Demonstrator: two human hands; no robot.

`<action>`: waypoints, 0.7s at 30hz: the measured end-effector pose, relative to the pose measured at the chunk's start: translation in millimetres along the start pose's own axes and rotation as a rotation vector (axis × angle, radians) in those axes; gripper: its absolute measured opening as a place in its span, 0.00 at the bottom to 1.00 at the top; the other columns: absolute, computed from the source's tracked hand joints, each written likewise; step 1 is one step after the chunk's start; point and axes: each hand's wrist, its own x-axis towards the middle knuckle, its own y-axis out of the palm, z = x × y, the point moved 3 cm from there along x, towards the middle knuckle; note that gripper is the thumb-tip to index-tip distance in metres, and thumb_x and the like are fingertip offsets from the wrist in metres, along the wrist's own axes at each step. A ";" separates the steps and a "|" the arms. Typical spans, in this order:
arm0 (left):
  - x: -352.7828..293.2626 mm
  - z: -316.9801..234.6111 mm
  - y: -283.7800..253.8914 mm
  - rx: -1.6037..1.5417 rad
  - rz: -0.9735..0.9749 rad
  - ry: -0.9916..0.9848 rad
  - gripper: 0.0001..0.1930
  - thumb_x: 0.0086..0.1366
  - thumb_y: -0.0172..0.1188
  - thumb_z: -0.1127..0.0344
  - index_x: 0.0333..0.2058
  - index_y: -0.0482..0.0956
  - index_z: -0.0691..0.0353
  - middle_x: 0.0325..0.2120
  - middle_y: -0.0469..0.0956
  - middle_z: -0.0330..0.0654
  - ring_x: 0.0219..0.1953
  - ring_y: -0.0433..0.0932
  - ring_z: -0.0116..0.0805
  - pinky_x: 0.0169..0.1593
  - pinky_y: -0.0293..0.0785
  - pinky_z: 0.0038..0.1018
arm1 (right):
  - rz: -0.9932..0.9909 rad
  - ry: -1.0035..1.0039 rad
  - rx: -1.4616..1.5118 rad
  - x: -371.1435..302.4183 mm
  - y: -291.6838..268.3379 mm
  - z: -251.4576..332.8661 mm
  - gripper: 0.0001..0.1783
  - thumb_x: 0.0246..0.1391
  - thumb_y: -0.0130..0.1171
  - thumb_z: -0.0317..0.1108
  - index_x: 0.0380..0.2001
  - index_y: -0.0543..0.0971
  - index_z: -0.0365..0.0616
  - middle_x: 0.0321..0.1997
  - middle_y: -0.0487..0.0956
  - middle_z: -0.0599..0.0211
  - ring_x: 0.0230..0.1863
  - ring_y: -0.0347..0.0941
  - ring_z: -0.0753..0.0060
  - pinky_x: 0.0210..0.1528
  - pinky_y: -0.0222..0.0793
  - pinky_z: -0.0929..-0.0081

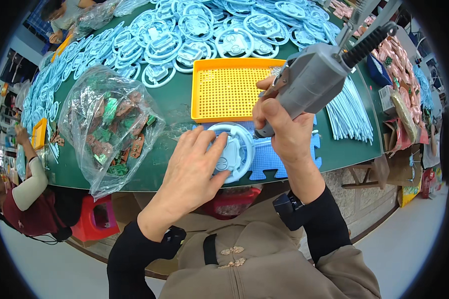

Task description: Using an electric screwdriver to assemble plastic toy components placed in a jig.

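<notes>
A light blue plastic toy steering wheel point(246, 147) lies on a blue foam mat point(274, 157) near the table's front edge. My left hand point(193, 157) holds it from the left, fingers over the rim and thumb near its lower edge. My right hand point(284, 127) is wrapped round a grey electric screwdriver point(312, 77), tilted with its cable end up to the right. The tool's nose is just at the wheel's right rim; its bit is not visible. Behind the wheel stands a yellow perforated tray point(199, 92), with small metal screws in its far right corner.
A clear plastic bag point(87, 94) of green and brown circuit boards lies left. Blue wheel parts point(194, 27) pile up at the back. Thin light blue rods point(351, 117) lie right. Pink parts point(394, 60) stand beyond. Other people point(27, 194) work at the left.
</notes>
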 end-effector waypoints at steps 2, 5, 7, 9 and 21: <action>5.3 -2.0 3.0 0.009 0.027 -0.007 0.31 0.46 0.70 0.68 0.51 0.73 0.66 0.47 0.70 0.50 0.53 0.69 0.53 0.57 0.66 0.42 | 0.015 -0.017 0.000 -2.2 2.4 1.7 0.25 0.51 0.68 0.38 0.46 0.72 0.32 0.24 0.73 0.67 0.21 0.69 0.79 0.22 0.64 0.82; 12.0 -2.7 8.3 0.011 0.071 -0.030 0.30 0.47 0.70 0.68 0.51 0.73 0.66 0.46 0.70 0.50 0.52 0.69 0.52 0.56 0.67 0.41 | -0.007 -0.019 0.021 -1.4 2.5 3.1 0.24 0.51 0.67 0.35 0.45 0.72 0.32 0.25 0.74 0.67 0.21 0.70 0.79 0.22 0.64 0.82; 13.1 -1.7 12.1 0.008 0.094 -0.042 0.30 0.47 0.70 0.68 0.51 0.73 0.67 0.46 0.70 0.50 0.52 0.69 0.51 0.55 0.67 0.41 | 0.002 0.019 0.046 -3.1 -0.1 1.7 0.22 0.50 0.67 0.32 0.45 0.73 0.32 0.27 0.74 0.67 0.22 0.70 0.79 0.22 0.66 0.82; 13.2 0.9 13.5 -0.059 0.039 -0.080 0.30 0.47 0.70 0.68 0.51 0.73 0.67 0.47 0.69 0.49 0.52 0.69 0.50 0.54 0.68 0.40 | -0.004 0.027 0.046 -3.6 -0.1 1.1 0.21 0.49 0.67 0.30 0.44 0.74 0.32 0.28 0.75 0.68 0.22 0.71 0.81 0.24 0.68 0.83; 6.9 -4.3 16.4 0.015 -0.059 -0.105 0.31 0.44 0.73 0.67 0.50 0.73 0.67 0.54 0.65 0.55 0.54 0.68 0.55 0.54 0.69 0.41 | 0.045 0.039 0.055 -5.5 -3.5 4.9 0.16 0.49 0.70 0.30 0.41 0.80 0.38 0.36 0.81 0.71 0.35 0.75 0.83 0.37 0.73 0.80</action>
